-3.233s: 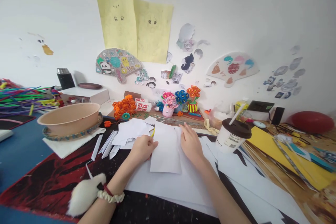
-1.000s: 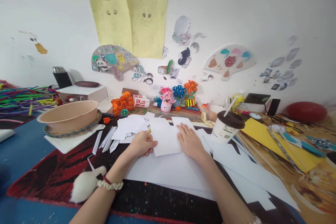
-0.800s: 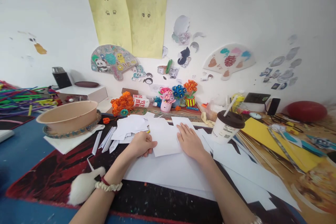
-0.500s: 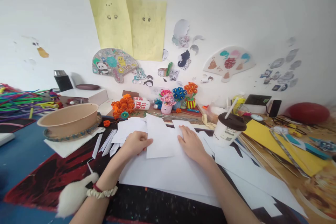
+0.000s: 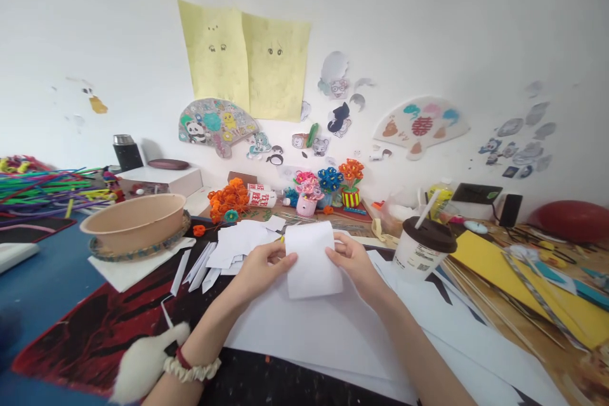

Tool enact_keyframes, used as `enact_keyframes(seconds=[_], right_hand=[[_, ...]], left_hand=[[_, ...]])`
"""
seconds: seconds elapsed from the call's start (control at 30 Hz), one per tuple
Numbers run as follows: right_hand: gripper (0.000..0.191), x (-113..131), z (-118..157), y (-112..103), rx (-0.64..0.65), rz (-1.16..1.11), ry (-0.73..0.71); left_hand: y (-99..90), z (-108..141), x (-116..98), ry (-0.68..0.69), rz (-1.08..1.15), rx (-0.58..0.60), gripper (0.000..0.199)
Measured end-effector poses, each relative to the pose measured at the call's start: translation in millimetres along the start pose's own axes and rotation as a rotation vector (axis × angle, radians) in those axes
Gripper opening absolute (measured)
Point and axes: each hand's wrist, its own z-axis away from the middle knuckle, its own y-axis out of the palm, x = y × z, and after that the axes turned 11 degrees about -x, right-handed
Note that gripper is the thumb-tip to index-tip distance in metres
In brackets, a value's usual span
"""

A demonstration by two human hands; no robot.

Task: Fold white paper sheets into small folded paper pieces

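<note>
A small white sheet of paper, curved over at its top, is held up between both hands. My left hand pinches its left edge, thumb on the near face. On the opposite edge my right hand grips with the thumb in front and the fingers behind, partly hidden. Beneath lies a large white sheet on the dark mat. Loose white paper pieces are heaped beyond my left hand, beside narrow folded paper strips.
A lidded cup with a straw stands right of my right hand, among white sheets. At left are a beige basin and a white fluffy object. Pipe-cleaner flowers line the back; yellow card lies far right.
The small sheet, flat on the large one before, is now raised and curved. My right hand has gone from lying flat on paper to gripping the sheet's right edge. The view has shifted slightly.
</note>
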Motion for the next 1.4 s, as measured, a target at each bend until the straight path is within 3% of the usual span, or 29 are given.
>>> enact_keyframes(seconds=[0.1, 0.17, 0.37, 0.47, 0.57, 0.67, 0.73, 0.83, 0.93, 1.03, 1.13, 1.27, 1.4], right_hand=[[0.050, 7, 6, 1, 0.189, -0.006, 0.068], [0.048, 11, 9, 2, 0.237, 0.031, 0.073], [0.058, 10, 7, 1, 0.110, 0.065, 0.114], [0.044, 3, 4, 0, 0.134, 0.039, 0.220], [0.031, -1, 4, 3, 0.085, 0.010, 0.237], [0.030, -2, 4, 7, 0.005, -0.103, 0.185], [0.031, -2, 5, 9, -0.048, -0.182, 0.181], [0.034, -2, 4, 11, -0.122, -0.247, 0.187], [0.039, -3, 3, 12, -0.155, -0.263, 0.171], [0.045, -1, 2, 14, -0.139, -0.284, 0.187], [0.055, 3, 3, 17, -0.107, -0.260, 0.166], [0.045, 3, 5, 17, -0.134, -0.249, 0.074], [0.038, 4, 6, 16, -0.219, -0.299, 0.049]], left_hand=[[-1.8, 4, -6, -0.106, 0.212, -0.039, 0.042], [-3.1, 4, -6, -0.128, 0.282, -0.092, 0.044], [-2.9, 0, 0, -0.013, 0.389, -0.365, 0.050], [-1.1, -1, -1, 0.058, 0.452, -0.426, 0.051], [0.4, -2, 1, -0.017, 0.425, -0.409, 0.047], [1.8, -5, 10, -0.136, 0.190, -0.361, 0.037], [3.7, -5, 14, -0.052, -0.039, -0.367, 0.036], [8.1, 0, 13, 0.202, -0.397, -0.386, 0.044], [11.3, 6, 8, 0.414, -0.664, -0.273, 0.062], [12.3, 8, 6, 0.471, -0.818, -0.193, 0.072], [13.1, 7, 7, 0.487, -0.814, -0.170, 0.073], [14.3, 7, 9, 0.475, -0.700, -0.174, 0.073], [13.4, 5, 4, 0.304, -0.289, -0.198, 0.049]])
